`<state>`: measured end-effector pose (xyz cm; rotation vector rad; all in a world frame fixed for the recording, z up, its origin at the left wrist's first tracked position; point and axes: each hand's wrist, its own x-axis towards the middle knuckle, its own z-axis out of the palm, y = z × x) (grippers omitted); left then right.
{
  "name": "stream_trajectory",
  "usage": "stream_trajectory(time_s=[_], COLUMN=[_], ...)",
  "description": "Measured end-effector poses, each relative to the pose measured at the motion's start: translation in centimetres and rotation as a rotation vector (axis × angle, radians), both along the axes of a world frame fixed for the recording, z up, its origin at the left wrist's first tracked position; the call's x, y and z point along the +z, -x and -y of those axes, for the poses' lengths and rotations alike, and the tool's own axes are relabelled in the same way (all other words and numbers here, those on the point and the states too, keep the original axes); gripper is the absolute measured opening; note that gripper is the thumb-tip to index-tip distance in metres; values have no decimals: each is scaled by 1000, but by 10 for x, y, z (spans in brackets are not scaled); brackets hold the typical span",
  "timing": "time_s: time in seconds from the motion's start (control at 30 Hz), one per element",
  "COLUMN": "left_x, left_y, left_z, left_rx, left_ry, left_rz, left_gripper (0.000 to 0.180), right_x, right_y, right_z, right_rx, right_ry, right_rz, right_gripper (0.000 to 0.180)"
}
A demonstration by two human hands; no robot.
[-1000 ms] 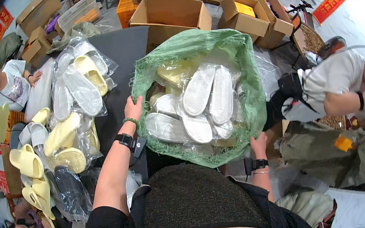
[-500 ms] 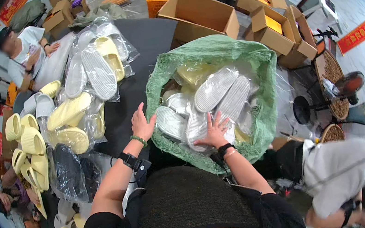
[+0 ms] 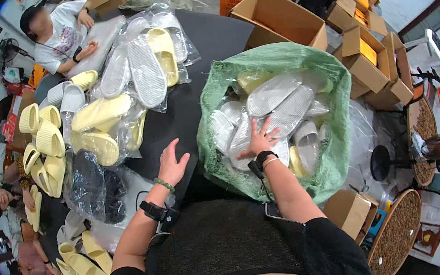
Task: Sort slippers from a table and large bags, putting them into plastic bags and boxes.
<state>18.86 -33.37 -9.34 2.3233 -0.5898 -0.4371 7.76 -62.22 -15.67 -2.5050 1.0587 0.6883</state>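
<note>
My right hand [image 3: 261, 142] lies spread on clear-bagged grey slippers [image 3: 287, 110] inside a green woven sack [image 3: 339, 137]. Its fingers are apart and close on nothing. Among the grey pairs in the sack are some pale yellow slippers [image 3: 296, 161]. My left hand [image 3: 171, 167] is open and holds nothing, its thumb apart from the fingers. It is over the dark table [image 3: 210, 31] edge, just left of the sack. Beyond it are bagged grey slippers [image 3: 146, 72] and bagged yellow slippers [image 3: 101, 112]. Black slippers [image 3: 85, 184] in clear plastic lie left of my forearm.
Loose yellow slippers [image 3: 50, 161] crowd the table's left side, where several people sit. One person [image 3: 57, 39] sits at the far left. An open carton [image 3: 285, 18] stands behind the sack. More cartons [image 3: 363, 58], a fan [image 3: 439, 146] and round trays [image 3: 397, 236] are at right.
The view has swung, so the table and sack sit farther right. My left hand is now slightly apart from the sack's rim. My right hand stays on the slippers. The person at lower right has left view.
</note>
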Motion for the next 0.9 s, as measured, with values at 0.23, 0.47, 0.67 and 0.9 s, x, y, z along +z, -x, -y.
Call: stream_trajectory(time_s=[0.23, 0.47, 0.67, 0.9], left_x=[3, 27, 33, -12], left_y=[20, 53, 96, 157], left_z=[-17, -86, -179, -288], left_rx=[-40, -9, 202, 414], left_ry=[98, 102, 260, -1], left_rz=[44, -110, -48, 203], left_gripper=[49, 36, 28, 34], right_x=[5, -21, -41, -40], right_y=[2, 15, 19, 40], right_z=[-9, -8, 2, -8], right_rx=[1, 6, 94, 84], right_ry=[-7, 75, 26, 49], right_rz=[-8, 23, 37, 42], right_gripper=[155, 152, 150, 145])
